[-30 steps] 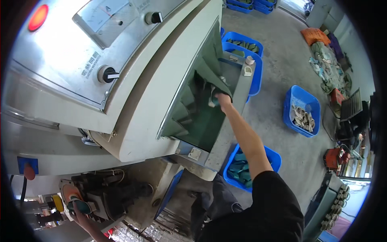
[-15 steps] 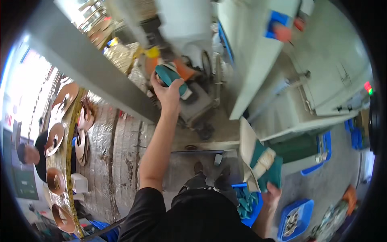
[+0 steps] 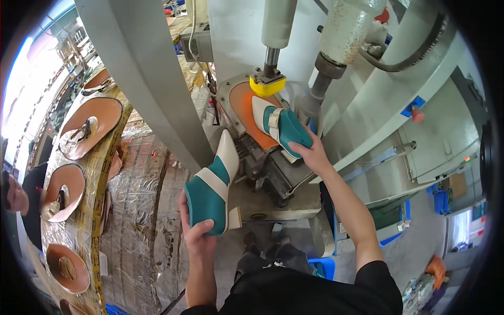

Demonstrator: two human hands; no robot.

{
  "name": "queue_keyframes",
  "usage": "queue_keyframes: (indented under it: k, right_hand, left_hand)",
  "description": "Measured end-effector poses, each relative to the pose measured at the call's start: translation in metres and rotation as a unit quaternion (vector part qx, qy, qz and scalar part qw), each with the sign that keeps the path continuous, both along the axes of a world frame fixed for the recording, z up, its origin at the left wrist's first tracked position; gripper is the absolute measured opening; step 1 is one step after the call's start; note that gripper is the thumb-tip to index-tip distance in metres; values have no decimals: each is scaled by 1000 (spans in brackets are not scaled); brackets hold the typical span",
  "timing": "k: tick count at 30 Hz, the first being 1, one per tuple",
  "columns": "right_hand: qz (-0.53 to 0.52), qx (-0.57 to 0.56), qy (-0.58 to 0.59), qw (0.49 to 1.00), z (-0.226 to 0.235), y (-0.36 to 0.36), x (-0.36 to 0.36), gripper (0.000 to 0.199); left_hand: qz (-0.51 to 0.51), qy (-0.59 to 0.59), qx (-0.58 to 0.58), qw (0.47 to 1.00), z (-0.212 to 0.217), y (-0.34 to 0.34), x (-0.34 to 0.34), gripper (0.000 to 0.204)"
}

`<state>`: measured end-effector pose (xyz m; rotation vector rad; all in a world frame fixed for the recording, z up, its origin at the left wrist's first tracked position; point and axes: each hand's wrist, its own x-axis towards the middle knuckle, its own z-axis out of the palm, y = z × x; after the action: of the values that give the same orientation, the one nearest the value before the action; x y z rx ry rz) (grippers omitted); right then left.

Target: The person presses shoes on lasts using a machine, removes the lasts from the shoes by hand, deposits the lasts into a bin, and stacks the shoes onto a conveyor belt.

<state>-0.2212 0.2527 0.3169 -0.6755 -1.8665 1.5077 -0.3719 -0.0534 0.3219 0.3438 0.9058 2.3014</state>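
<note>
My left hand [image 3: 197, 233] grips a shoe on a teal last [image 3: 206, 202] by its heel end. This shoe has a pale pointed toe, a pale strap and a block heel, and its toe points up and away. My right hand [image 3: 314, 153] holds a second shoe on a teal last [image 3: 292, 131] at the heel end, over the orange pad [image 3: 242, 107] of a press machine. A buckled pale strap crosses its top. Whether its sole touches the pad, I cannot tell. Just above its toe hangs the yellow press head [image 3: 268, 86].
A grey post [image 3: 149, 79] stands left of the machine. Further left, curved brown pieces [image 3: 92, 126] line a rack beside a plastic-wrapped surface [image 3: 139, 210], with another person [image 3: 25, 194] behind. A second press cylinder [image 3: 338, 47] hangs right of the yellow head. A blue bin [image 3: 324, 268] is by my legs.
My left hand has drawn its shoe back from the machine toward the lower left. My right hand has brought the other shoe from the lower right up to the orange pad. My view has shifted.
</note>
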Motion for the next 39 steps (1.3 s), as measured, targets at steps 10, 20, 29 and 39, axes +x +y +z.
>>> queue_keyframes:
  k: [10, 20, 29, 39]
  right_hand:
    - [48, 159, 40, 985, 77, -158, 48, 83]
    - [-178, -46, -45, 982, -11, -297, 167, 54]
    - [-351, -77, -31, 933, -79, -435, 335, 57]
    - [-501, -344, 115, 786, -156, -639, 483, 54]
  left_hand:
    - [47, 495, 88, 863, 28, 41, 44, 96]
    - [-309, -120, -62, 941, -10, 27, 132, 61]
    - [-432, 5, -214, 876, -60, -38, 332, 56]
    - [-486, 162, -337, 790, -164, -27, 444, 52]
